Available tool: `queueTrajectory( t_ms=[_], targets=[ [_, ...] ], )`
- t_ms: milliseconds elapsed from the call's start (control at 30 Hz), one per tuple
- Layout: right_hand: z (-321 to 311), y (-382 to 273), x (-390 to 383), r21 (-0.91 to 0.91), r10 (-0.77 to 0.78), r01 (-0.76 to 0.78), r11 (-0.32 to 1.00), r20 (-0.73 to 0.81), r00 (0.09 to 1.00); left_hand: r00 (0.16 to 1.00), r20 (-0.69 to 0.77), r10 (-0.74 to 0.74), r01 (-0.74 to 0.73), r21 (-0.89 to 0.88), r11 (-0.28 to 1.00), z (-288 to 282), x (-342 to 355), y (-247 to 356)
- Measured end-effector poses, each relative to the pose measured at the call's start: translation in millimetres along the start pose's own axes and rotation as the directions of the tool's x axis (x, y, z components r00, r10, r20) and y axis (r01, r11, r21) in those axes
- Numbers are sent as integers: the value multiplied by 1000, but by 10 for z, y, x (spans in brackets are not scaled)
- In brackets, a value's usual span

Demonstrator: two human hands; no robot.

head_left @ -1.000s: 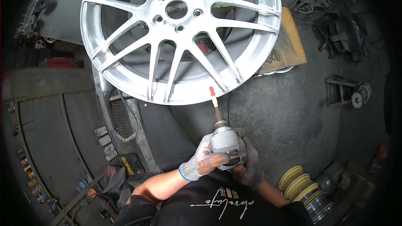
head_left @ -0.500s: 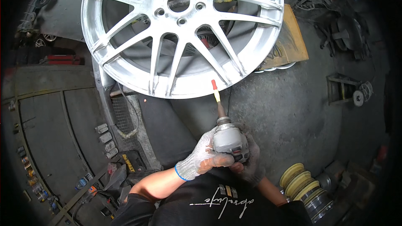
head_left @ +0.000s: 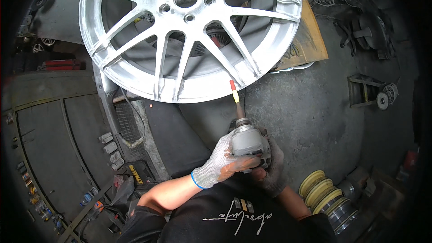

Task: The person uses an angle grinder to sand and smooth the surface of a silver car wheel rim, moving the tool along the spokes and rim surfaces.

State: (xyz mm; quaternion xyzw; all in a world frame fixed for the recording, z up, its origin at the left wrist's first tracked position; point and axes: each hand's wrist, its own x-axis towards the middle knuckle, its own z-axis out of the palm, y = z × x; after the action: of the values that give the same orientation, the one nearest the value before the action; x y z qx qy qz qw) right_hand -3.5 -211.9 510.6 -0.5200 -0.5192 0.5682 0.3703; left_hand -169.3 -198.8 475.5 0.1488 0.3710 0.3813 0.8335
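Observation:
A large silver multi-spoke alloy wheel [head_left: 193, 30] fills the upper part of the head view, its open spokes facing me. My left hand [head_left: 220, 162], in a stained whitish knit glove with a blue cuff, is closed round the grey body of a die grinder [head_left: 247, 141]. Gripping the same tool from the other side is my gloved right hand [head_left: 273, 171], its fingers partly hidden. The grinder's thin bit [head_left: 235, 93], yellow with a red end, points away from me. Its red end overlaps the wheel's near rim by a spoke foot; whether they touch I cannot tell.
Cardboard [head_left: 310, 40] lies beyond the wheel's right side. A metal stand [head_left: 360, 91] is on the floor at right, with stacked yellowish and chrome rims [head_left: 321, 189] lower down. A grey metal frame [head_left: 104, 83] with a hose stands left, near small grey blocks [head_left: 110, 147].
The wheel and surroundings have shifted slightly up and left in view. The grinder, held in both hands, has moved a little up and right, its red end now nearer the spoke foot.

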Motion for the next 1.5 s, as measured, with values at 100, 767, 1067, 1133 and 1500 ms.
queueTrajectory(
  t_ms=[100, 767, 1067, 1133, 1500],
  targets=[
    [11, -58, 54, -6, -6, 6, 1000, -17, 1000, 994, 62, 88, -90, 31, 995, -53, 21, -90],
    [8, -23, 54, 50, 68, -74, 996, 122, 990, 975, 195, 108, 6, -504, 864, -35, -144, 111],
    [-301, 179, -388, 355, 178, -155, 922, -33, 984, 634, -277, 722, -368, 713, 597, -809, -242, 476],
    [-299, 89, -446, 438, 145, -107, 893, -54, 988, 109, -551, 827, -359, 754, 550, -1707, -157, 985],
    [-489, -104, -348, 512, 135, -80, 855, -72, 988, -101, -578, 810, -583, 694, 422, -1771, 811, 2080]
  ],
)
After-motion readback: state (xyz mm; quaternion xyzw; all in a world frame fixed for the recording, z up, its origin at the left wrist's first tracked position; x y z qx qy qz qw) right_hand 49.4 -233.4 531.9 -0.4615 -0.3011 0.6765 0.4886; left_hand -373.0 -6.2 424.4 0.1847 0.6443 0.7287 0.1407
